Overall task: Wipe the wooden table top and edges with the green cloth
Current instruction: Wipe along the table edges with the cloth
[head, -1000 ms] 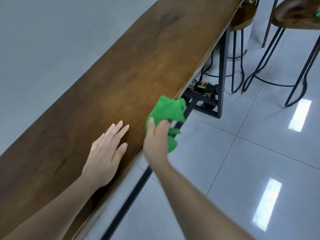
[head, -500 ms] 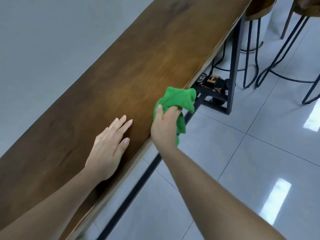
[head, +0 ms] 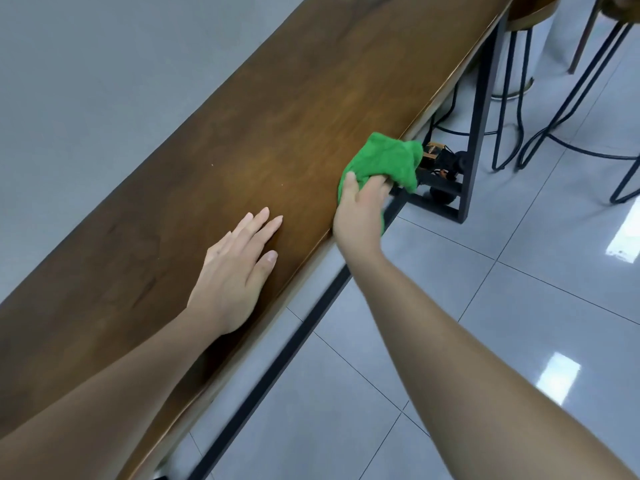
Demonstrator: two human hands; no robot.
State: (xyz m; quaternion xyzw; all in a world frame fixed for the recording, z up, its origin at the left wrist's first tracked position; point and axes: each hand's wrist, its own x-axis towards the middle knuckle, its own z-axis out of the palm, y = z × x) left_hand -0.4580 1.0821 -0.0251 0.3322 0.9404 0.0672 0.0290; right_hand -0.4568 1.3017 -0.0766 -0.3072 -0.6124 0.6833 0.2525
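A long dark wooden table (head: pixel 242 133) runs from the lower left to the upper right. A crumpled green cloth (head: pixel 384 161) is pressed over the table's right-hand edge, part on top and part hanging down the side. My right hand (head: pixel 360 213) grips the cloth, thumb on the top side and fingers wrapped over the edge. My left hand (head: pixel 235 271) lies flat on the table top, palm down, fingers together, a little behind and to the left of the cloth. It holds nothing.
A black metal table leg (head: pixel 479 109) and low crossbar (head: pixel 433 202) stand just beyond the cloth, with small dark objects (head: pixel 443 161) on the frame. Wire-legged stools (head: pixel 568 109) stand at the upper right on a glossy grey tiled floor (head: pixel 485 306). A grey wall (head: pixel 104 81) borders the table's left.
My right hand has slid the green cloth farther along the table's right edge, away from me. My left hand has stayed flat on the top.
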